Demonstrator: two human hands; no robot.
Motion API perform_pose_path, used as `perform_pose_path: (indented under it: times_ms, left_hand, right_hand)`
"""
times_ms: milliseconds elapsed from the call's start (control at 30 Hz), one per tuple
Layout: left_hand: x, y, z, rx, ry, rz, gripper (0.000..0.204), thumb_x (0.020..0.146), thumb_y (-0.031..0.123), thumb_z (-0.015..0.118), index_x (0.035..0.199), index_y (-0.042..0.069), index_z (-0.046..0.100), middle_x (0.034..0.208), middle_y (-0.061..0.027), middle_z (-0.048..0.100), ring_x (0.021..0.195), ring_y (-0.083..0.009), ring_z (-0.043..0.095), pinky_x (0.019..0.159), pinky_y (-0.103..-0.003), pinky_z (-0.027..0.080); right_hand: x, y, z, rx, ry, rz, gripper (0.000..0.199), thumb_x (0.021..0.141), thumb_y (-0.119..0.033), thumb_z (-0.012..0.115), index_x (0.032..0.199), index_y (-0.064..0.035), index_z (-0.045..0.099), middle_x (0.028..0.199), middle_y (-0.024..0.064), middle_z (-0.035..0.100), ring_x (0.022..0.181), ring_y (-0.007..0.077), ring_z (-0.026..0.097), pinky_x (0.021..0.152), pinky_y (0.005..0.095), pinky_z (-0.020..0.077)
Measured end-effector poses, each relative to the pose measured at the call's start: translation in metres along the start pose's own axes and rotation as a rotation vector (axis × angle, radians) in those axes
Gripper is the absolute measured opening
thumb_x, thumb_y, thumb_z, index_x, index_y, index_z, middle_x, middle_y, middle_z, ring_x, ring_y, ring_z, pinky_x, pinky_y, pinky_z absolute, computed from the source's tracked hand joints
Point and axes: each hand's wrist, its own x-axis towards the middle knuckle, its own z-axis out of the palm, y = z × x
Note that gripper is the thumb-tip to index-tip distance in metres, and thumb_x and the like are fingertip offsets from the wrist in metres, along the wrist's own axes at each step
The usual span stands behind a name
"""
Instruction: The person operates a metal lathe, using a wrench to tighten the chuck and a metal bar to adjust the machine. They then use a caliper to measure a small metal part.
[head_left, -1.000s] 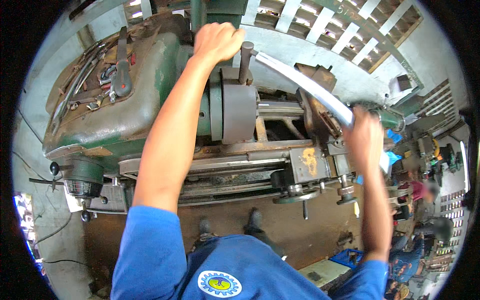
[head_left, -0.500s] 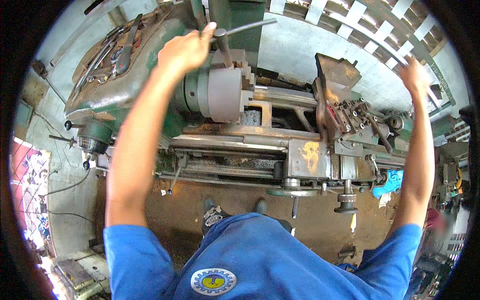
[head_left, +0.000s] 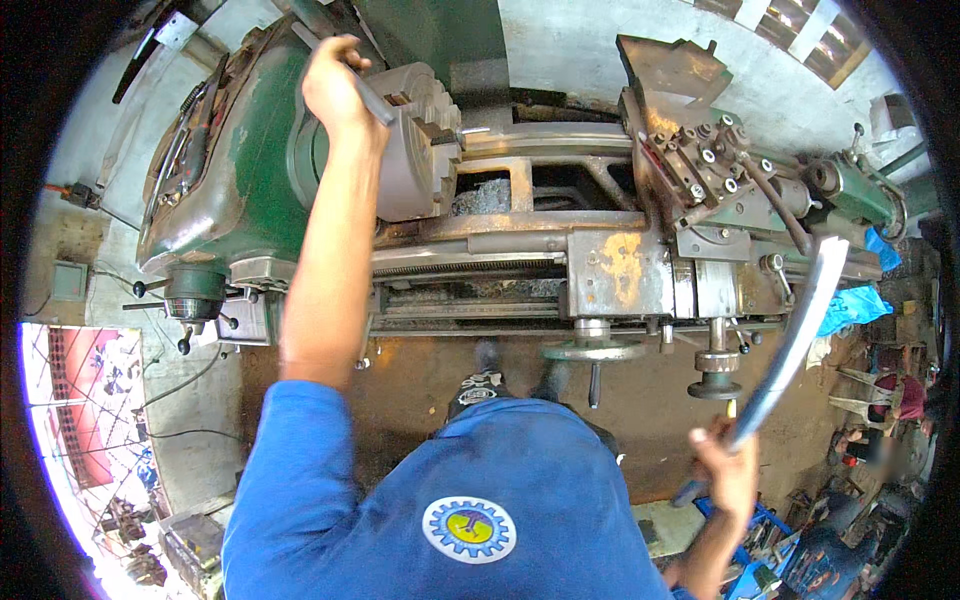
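My left hand (head_left: 338, 88) is closed around a grey steel chuck key (head_left: 371, 98), held over the rear of the large lathe chuck (head_left: 405, 165). Whether the key sits in the chuck's socket cannot be made out. Low on the right, my right hand (head_left: 730, 468) grips a long metal pipe (head_left: 800, 345) near its lower end. The pipe slants up and away, its bright far end in front of the lathe's tailstock side. Stepped jaws stand out from the chuck's face.
The green headstock (head_left: 235, 190) carries hand tools on top. A carriage with a tool post (head_left: 705, 160) and a handwheel (head_left: 594, 350) stands right of the chuck. Blue cloth (head_left: 852, 308) hangs at the right end. A blue crate (head_left: 760, 545) holds items at lower right.
My right hand has brought the pipe down from the far right toward my body. My left hand remains on the chuck key, whose angle has changed. The view has shifted.
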Motion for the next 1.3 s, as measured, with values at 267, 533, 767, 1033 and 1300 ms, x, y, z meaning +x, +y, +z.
perform_pose_path:
  times_ms: [267,533,767,1033,1300]
  left_hand:
    - [0.028,0.051,-0.025,1.183,-0.875,1.054,0.051,0.097,0.051,0.052,0.107,0.005,0.072,0.113,-0.0142,0.066,0.113,-0.0303,0.062,0.109,-0.045,0.039]
    - [0.060,0.092,-0.055,1.519,-1.179,0.923,0.065,0.104,0.057,0.033,0.130,0.001,0.054,0.128,-0.0256,0.056,0.127,-0.0430,0.051,0.106,-0.045,0.042]
    - [0.045,0.104,-0.002,1.802,-0.711,-0.069,0.059,0.106,0.053,0.043,0.098,-0.002,0.066,0.069,-0.0198,0.066,0.057,-0.0233,0.071,0.053,-0.036,0.057]
    - [0.043,0.098,-0.041,1.610,-0.333,0.333,0.080,0.091,0.026,0.072,0.159,0.016,0.030,0.128,-0.0201,0.067,0.102,-0.0311,0.074,0.087,-0.039,0.059]
    - [0.022,0.099,0.025,2.081,-1.231,1.209,0.049,0.090,0.039,0.070,0.119,0.000,0.070,0.116,-0.0253,0.070,0.126,-0.0400,0.058,0.108,-0.044,0.046]
  right_hand:
    - [0.014,0.068,0.105,-0.203,-0.183,-0.146,0.051,0.091,-0.035,0.077,0.064,-0.0025,0.049,0.054,0.0035,0.042,0.053,0.0121,0.038,0.050,0.0370,0.0329]
    - [0.039,0.066,0.105,-0.231,-0.331,-0.126,0.048,0.089,-0.035,0.078,0.069,0.0008,0.054,0.056,0.0070,0.047,0.055,0.0145,0.043,0.053,0.0375,0.0376]
    - [0.057,0.062,0.103,-0.275,-0.383,-0.164,0.039,0.084,-0.028,0.081,0.073,0.0021,0.059,0.058,0.0121,0.054,0.055,0.0184,0.051,0.056,0.0386,0.0440]
    - [0.068,0.065,0.088,-0.284,-0.499,-0.148,0.036,0.076,-0.024,0.084,0.073,-0.0010,0.057,0.060,0.0103,0.056,0.055,0.0193,0.053,0.056,0.0376,0.0454]
    - [0.076,0.051,0.090,-0.310,-0.515,-0.196,0.034,0.073,-0.026,0.085,0.085,-0.0004,0.067,0.062,0.0105,0.059,0.059,0.0226,0.062,0.060,0.0378,0.0498]
